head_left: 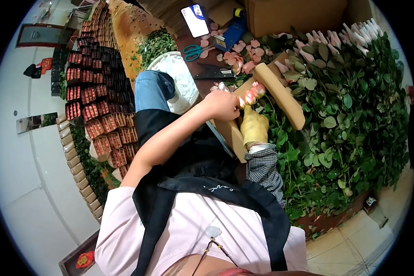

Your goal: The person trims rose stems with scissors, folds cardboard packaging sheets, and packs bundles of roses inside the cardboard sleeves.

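My bare left hand is curled closed beside a small row of pink-and-white roses; whatever its fingers hold is hidden from above. My right hand, in a yellow glove, is closed just below the blooms, with a fingertip up against them. The rose stems seem to run into this gloved grip, though leaves and fingers cover most of them. Around the roses lies folded brown cardboard, one padded-looking flap reaching to the right of the blooms. Another cardboard piece sits under my hands.
Wrapped rose bunches with dense leaves fill the right side. Teal scissors, a lit phone, a blue box-like tool and loose petals lie ahead. A white-lined bin stands by my knee. Boxed bunches line the left.
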Action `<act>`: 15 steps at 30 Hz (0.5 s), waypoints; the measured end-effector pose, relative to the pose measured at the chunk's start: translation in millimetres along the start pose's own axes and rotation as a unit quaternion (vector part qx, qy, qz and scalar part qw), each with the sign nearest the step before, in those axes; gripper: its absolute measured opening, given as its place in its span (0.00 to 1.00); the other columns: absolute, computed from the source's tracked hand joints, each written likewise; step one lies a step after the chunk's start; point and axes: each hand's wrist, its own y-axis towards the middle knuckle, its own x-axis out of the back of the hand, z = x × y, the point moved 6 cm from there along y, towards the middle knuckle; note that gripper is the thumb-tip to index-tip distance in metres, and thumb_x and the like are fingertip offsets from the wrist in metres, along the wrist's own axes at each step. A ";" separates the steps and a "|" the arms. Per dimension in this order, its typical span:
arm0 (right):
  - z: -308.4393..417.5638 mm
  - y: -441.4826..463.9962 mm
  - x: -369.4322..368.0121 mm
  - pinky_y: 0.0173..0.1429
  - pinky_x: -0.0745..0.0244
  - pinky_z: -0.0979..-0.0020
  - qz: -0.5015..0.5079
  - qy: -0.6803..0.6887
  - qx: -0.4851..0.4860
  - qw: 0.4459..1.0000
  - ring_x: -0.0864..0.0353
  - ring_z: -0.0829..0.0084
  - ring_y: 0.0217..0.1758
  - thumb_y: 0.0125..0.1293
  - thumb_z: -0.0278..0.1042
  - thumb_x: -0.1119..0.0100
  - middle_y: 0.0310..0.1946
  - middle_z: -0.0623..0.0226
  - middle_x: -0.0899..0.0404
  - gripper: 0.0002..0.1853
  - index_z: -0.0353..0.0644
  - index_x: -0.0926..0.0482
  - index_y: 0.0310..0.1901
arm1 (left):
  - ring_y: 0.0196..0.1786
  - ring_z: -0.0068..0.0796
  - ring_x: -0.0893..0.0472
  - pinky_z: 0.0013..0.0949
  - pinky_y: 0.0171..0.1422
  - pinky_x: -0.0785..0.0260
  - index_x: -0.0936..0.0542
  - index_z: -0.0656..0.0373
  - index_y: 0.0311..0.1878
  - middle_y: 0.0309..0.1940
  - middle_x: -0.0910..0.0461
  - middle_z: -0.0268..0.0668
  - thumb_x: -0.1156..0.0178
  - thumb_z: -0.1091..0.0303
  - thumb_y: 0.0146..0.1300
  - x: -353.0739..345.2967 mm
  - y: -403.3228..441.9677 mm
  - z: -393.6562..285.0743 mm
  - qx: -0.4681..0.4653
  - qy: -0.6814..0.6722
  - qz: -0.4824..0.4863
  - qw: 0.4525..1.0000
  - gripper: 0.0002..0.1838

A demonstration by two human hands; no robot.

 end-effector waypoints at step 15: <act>-10.5 2.3 -14.4 0.51 0.18 0.60 -0.009 0.036 -0.020 0.999 0.12 0.58 0.46 0.64 0.32 0.44 0.42 0.57 0.13 0.21 0.46 0.28 0.60 | 0.34 0.50 0.15 0.50 0.44 0.23 0.14 0.54 0.39 0.28 0.15 0.47 0.44 0.55 0.57 -1.9 1.7 -1.7 0.003 0.019 -0.002 1.000 0.16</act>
